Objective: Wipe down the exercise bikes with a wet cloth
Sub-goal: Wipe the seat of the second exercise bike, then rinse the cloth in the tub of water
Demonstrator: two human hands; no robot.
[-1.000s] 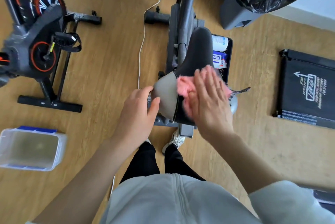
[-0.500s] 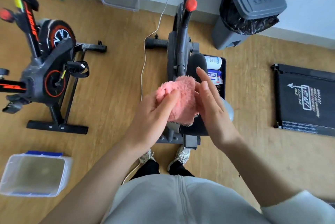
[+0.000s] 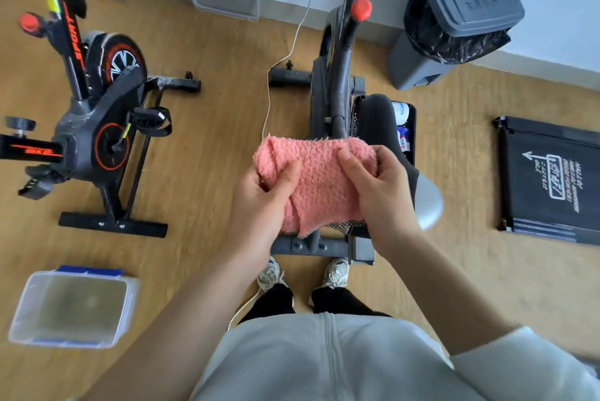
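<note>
Holding the pink cloth [image 3: 319, 180] with both hands, the person stands at the rear end of the grey exercise bike [image 3: 341, 76]. The left hand [image 3: 263, 202] grips the left part of the cloth, with the thumb on top and the fingers curled under it. The right hand [image 3: 383, 193] grips the right part in the same way. The cloth is bunched and is held up above the rear of the grey bike, just before its black saddle [image 3: 380, 121]; I cannot tell if it touches the saddle.

To the left of the grey bike, well apart, stands a black and orange bike [image 3: 97, 115]. A white cable [image 3: 292, 53] runs on the floor along the grey bike's left side. To its right, near the wall, is a grey bin [image 3: 454, 21] with a black bag, and further right lies a black mat [image 3: 552, 180]. To the left of the grey bike and nearer to the person, a clear plastic tub [image 3: 131, 303] stands on the floor.
</note>
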